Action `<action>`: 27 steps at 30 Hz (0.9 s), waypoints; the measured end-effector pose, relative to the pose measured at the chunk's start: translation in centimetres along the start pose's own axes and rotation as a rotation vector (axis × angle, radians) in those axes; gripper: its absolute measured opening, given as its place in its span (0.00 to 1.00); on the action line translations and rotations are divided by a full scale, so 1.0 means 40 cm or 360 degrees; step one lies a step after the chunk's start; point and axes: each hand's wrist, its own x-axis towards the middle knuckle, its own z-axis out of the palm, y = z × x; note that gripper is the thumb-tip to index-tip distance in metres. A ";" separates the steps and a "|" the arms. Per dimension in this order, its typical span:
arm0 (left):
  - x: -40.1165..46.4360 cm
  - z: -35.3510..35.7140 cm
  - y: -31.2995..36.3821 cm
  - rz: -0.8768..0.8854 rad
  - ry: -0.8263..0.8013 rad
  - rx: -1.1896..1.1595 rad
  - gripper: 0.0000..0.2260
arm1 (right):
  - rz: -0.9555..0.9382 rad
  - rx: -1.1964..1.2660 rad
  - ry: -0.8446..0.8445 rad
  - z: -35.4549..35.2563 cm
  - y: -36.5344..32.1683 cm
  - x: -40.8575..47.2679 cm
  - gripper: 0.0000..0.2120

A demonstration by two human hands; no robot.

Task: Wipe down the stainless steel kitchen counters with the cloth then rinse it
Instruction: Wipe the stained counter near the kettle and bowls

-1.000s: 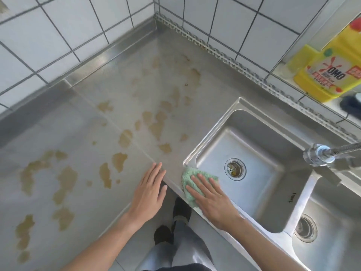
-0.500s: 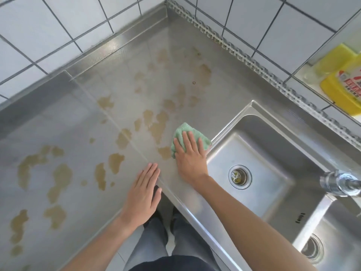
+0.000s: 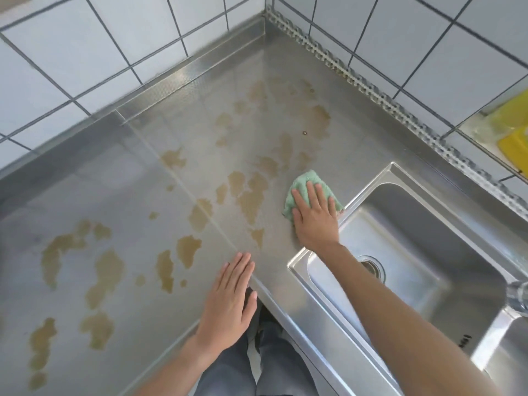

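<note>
the counter [image 3: 120, 195] is an l-shaped steel top that runs from the left edge into the far corner under the white wall tiles [image 3: 71, 47]. brown stains [image 3: 105, 270] spread over its left part, from the near left edge up past a seam in the steel, with more stains scattered toward the far corner. at the near edge of the counter, just beside the seam, the left hand [image 3: 228, 307] lies flat, palm down, fingers straight and close together, holding nothing. below it, past the counter's edge, grey trousers [image 3: 274, 364] show. further right the cloth [image 3: 307, 184], green and bunched, sits on the counter just beside the left rim of the sink [image 3: 383, 178], at the edge of the stained patch. the right hand [image 3: 315, 218] presses down on it with straight fingers slightly spread; the cloth shows past the fingertips and on both sides. the forearm crosses the near left corner of the sink. the drain [image 3: 374, 267] is partly hidden behind that arm. at the far right, behind the counter's back edge, a yellow bottle [image 3: 514, 147] is partly cut off.
</note>
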 end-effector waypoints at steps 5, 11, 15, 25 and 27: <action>0.004 -0.021 -0.020 0.0009 0.0087 -0.0249 0.21 | -0.0257 -0.0026 0.0046 0.066 -0.173 -0.041 0.25; 0.024 -0.057 -0.071 -0.0060 0.0200 -0.0438 0.18 | -0.0813 -0.0210 -0.0091 0.074 -0.033 -0.215 0.24; 0.076 -0.062 -0.089 -0.0034 0.0192 -0.0378 0.18 | -0.0433 -0.0192 -0.0018 0.021 0.036 -0.124 0.24; 0.145 -0.024 -0.091 -0.0022 0.0187 -0.0128 0.19 | -0.0268 -0.0102 0.0117 0.074 -0.193 0.009 0.25; 0.141 -0.018 -0.085 -0.0011 0.0200 -0.0119 0.20 | -0.0565 -0.0157 0.0058 0.082 -0.149 -0.057 0.24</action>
